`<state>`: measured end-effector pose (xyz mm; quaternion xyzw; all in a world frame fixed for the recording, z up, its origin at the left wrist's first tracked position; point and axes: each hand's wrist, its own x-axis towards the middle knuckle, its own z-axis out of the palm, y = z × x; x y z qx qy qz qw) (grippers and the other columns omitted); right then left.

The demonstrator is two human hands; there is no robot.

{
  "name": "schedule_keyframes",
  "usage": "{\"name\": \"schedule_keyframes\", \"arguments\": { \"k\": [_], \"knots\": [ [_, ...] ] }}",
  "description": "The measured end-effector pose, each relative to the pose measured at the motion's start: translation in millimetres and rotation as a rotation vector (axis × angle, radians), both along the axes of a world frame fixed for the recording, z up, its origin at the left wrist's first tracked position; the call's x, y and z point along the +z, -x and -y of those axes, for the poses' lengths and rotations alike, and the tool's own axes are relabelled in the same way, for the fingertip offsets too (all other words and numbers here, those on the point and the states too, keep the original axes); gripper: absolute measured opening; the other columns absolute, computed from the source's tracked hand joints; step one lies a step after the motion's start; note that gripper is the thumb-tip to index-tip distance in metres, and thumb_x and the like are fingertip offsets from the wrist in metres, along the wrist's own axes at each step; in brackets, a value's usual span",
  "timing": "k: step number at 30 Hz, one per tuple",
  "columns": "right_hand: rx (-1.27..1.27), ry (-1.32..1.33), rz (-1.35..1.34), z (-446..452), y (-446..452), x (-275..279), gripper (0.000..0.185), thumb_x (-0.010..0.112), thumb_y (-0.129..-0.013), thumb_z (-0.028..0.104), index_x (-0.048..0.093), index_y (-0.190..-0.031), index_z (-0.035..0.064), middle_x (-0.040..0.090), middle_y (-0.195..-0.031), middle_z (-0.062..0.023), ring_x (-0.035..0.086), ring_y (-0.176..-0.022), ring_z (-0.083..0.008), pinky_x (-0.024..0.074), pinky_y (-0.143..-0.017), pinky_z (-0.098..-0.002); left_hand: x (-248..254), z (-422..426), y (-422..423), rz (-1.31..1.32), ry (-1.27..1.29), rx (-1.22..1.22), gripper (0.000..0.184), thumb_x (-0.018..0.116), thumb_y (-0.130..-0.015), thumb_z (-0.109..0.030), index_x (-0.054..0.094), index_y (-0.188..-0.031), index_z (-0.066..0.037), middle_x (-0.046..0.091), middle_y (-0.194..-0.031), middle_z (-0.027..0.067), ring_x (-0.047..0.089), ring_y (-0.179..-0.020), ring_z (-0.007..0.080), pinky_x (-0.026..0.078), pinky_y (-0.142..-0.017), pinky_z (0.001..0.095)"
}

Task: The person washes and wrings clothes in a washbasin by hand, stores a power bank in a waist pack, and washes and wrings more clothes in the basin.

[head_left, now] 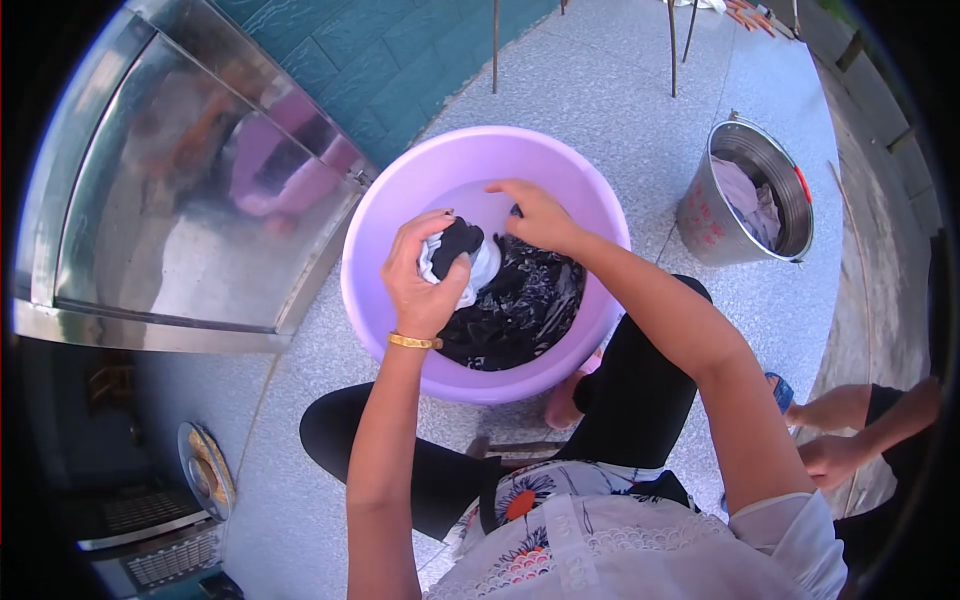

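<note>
A purple plastic basin (385,200) stands on the floor in front of my knees. Wet black cloth (530,310) lies in it, glossy and bunched. My left hand (422,285), a gold bracelet at its wrist, is closed around a bundled black-and-white garment (460,250) above the basin's left half. Over the right half is my right hand (535,215), index finger stretched out toward the left hand and the fingers apart. A small dark patch shows below its fingertips, beside the black cloth; whether they touch it is unclear.
A metal bucket (700,215) holding pale cloth stands to the right. At the left is a shiny metal door (190,200), close to the basin. Another person's hand (835,460) and forearms show at lower right. Thin metal legs (673,50) stand at the back.
</note>
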<state>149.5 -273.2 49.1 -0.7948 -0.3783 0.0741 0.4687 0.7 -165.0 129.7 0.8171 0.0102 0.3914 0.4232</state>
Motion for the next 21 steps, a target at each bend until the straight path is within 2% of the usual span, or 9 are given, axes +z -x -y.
{"name": "schedule_keyframes", "arguments": {
  "k": [2,3,5,6,8,10,12,15,21],
  "knots": [
    [0.350,-0.224,0.017,-0.4,9.4,19.6,0.047,0.053,-0.062,0.008,0.047,-0.108,0.0025,0.055,-0.100,-0.0148,0.051,-0.096,-0.0268,0.0376,-0.086,-0.0341,1.1,-3.2,0.5,-0.007,-0.018,-0.034,0.030,0.058,-0.056,0.001,0.055,-0.085,-0.002,0.058,-0.090,0.0129,0.056,-0.085,0.0220,0.043,-0.076,0.0302],
    [0.352,-0.224,0.018,1.0,15.2,26.7,0.047,0.053,-0.062,0.008,0.047,-0.108,0.0025,0.055,-0.100,-0.0148,0.051,-0.096,-0.0268,0.0376,-0.086,-0.0341,2.6,-3.5,1.5,-0.029,0.008,-0.088,0.030,0.058,-0.056,0.001,0.055,-0.085,-0.001,0.058,-0.090,0.0124,0.056,-0.085,0.0210,0.043,-0.077,0.0296],
    [0.599,-0.211,-0.301,2.0,26.2,35.2,0.054,0.053,-0.061,0.005,0.042,-0.114,0.0009,0.053,-0.104,-0.0146,0.051,-0.097,-0.0248,0.0383,-0.083,-0.0319,1.8,-5.3,4.5,-0.050,0.033,-0.135,0.030,0.057,-0.056,0.002,0.055,-0.085,-0.001,0.058,-0.090,0.0119,0.056,-0.086,0.0200,0.043,-0.077,0.0291],
    [0.603,-0.211,-0.301,0.5,26.4,34.1,0.054,0.053,-0.061,0.005,0.042,-0.114,0.0009,0.053,-0.104,-0.0146,0.051,-0.097,-0.0248,0.0383,-0.083,-0.0319,-1.8,-7.1,5.5,-0.069,0.137,-0.172,0.031,0.057,-0.056,0.003,0.055,-0.087,-0.001,0.058,-0.091,0.0112,0.055,-0.086,0.0188,0.042,-0.077,0.0285],
    [0.731,0.080,-0.491,-1.1,25.0,33.7,0.054,0.054,-0.061,0.006,0.043,-0.113,-0.0001,0.054,-0.102,-0.0141,0.052,-0.095,-0.0236,0.0395,-0.080,-0.0315,-9.9,-11.2,6.3,-0.084,0.240,-0.208,0.032,0.057,-0.056,0.003,0.055,-0.088,-0.001,0.058,-0.092,0.0106,0.055,-0.086,0.0176,0.042,-0.078,0.0280],
    [0.722,0.112,-0.436,1.6,22.1,37.2,0.045,0.057,-0.062,0.012,0.050,-0.104,-0.0015,0.056,-0.095,-0.0157,0.054,-0.090,-0.0254,0.0406,-0.075,-0.0319,-20.0,-15.5,7.7,-0.095,0.485,-0.170,0.035,0.056,-0.057,0.006,0.055,-0.091,-0.001,0.057,-0.094,0.0096,0.054,-0.086,0.0154,0.042,-0.078,0.0263],
    [0.608,0.321,-0.187,2.0,16.1,37.7,0.035,0.057,-0.064,0.018,0.054,-0.092,-0.0024,0.055,-0.089,-0.0184,0.054,-0.084,-0.0281,0.0411,-0.073,-0.0323,-27.1,-21.3,10.1,-0.097,0.611,-0.134,0.036,0.055,-0.058,0.007,0.054,-0.093,-0.001,0.057,-0.093,0.0091,0.054,-0.085,0.0147,0.042,-0.077,0.0257],
    [0.584,0.105,-0.020,1.8,11.9,29.6,0.033,0.056,-0.065,0.022,0.055,-0.087,-0.0017,0.055,-0.086,-0.0199,0.053,-0.081,-0.0310,0.0413,-0.072,-0.0330,-43.7,-27.5,15.3,-0.141,0.801,-0.071,0.034,0.056,-0.062,0.006,0.054,-0.095,-0.001,0.057,-0.091,0.0083,0.054,-0.083,0.0134,0.042,-0.074,0.0245],
    [0.415,0.020,-0.169,4.9,15.4,42.7,0.024,0.055,-0.065,0.013,0.055,-0.086,0.0007,0.055,-0.075,-0.0152,0.054,-0.073,-0.0269,0.0409,-0.066,-0.0321,-69.4,-24.7,16.4,-0.402,1.126,-0.045,0.027,0.061,-0.073,-0.010,0.054,-0.097,0.000,0.057,-0.084,0.0080,0.055,-0.077,0.0133,0.044,-0.068,0.0246]
  ]
}}
